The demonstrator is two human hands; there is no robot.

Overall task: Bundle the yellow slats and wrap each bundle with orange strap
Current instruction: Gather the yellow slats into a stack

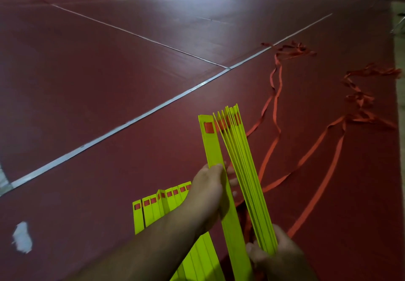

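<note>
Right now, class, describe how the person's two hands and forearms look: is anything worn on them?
Both are bare. The left hand shows no glove, ring or watch, and its forearm is uncovered with no sleeve in view. The right hand is also ungloved, without visible jewellery; only a little of its wrist shows at the frame's bottom edge, so a sleeve further up cannot be ruled out.

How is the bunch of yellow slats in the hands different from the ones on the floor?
The held slats stand up, fanned edge-on, gripped by the left hand and the right hand. The floor slats lie flat, side by side, untouched. Both sets are yellow with orange showing through slots near their ends.
</note>
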